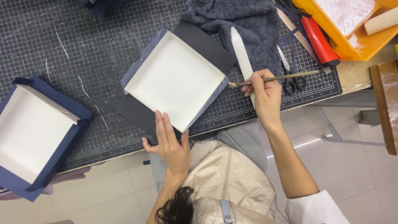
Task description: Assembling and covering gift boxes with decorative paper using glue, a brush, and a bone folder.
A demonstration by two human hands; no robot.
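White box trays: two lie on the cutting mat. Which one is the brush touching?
The middle tray, with dark paper flaps; the brush tip meets its right edge. The other tray sits far left, untouched.

A second white box [29,132] wrapped in navy paper is seen far left; scissors [293,83], a red knife [318,40] and an orange tray [356,47] are seen at the right.

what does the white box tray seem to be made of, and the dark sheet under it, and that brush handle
White box tray: likely matte cardboard, with flat stiff walls and crisp folded corners. Dark sheet: seemingly thin matte paper or book cloth, lying flat and folding up the walls. Brush in the right hand: handle looks like bare wood or bamboo, tan and slender.
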